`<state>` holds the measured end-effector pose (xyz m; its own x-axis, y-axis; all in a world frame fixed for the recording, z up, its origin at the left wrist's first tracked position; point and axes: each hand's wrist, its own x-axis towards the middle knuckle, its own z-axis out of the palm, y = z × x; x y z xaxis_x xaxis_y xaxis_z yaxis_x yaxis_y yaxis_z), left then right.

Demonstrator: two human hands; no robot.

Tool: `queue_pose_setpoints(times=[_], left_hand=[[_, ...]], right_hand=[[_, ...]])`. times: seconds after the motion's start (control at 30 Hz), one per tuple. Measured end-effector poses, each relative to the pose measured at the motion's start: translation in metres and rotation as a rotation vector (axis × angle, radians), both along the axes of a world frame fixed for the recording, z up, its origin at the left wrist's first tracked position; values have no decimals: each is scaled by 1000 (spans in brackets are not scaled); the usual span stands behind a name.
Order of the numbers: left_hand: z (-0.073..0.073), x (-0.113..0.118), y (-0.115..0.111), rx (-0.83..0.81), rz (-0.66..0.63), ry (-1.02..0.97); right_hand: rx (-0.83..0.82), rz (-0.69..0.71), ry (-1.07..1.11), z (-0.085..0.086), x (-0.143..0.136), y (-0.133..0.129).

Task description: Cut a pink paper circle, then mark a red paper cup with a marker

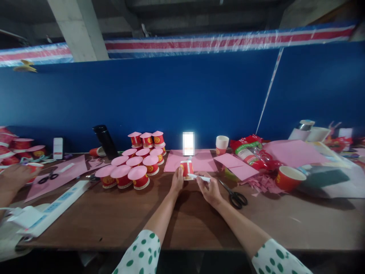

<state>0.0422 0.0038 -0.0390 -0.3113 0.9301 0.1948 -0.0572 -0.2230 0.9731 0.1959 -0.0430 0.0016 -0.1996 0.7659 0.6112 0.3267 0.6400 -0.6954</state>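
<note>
Item: red paper cup (186, 168), held upright on the counter (182, 220), just in front of the pink paper sheet (199, 161) and the glowing phone (188, 143) standing behind it.

Your left hand (178, 180) gripped the cup from its left side, fingers closed around the wall.

Your right hand (209, 188) sat just right of the cup, fingers pinched on a white glue stick (199, 177), whose tip lay against the cup's base.

Right of the cup: black scissors (235, 197) flat on the counter, close to your right wrist; farther right, an open red cup (288, 178) beside pink paper scraps (261, 183).

Left of the cup: a cluster of finished cups with pink lids (134, 167), some stacked in two tiers.

Far left of the cup: another person's hand (14, 179) near a second pair of scissors (48, 177), and a white power strip (57, 205).
</note>
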Motion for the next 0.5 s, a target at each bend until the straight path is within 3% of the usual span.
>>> queue_pose_setpoints(times=[0.5], left_hand=[[4, 0, -6, 92, -44, 148]], right_hand=[[10, -27, -14, -3, 0, 2]])
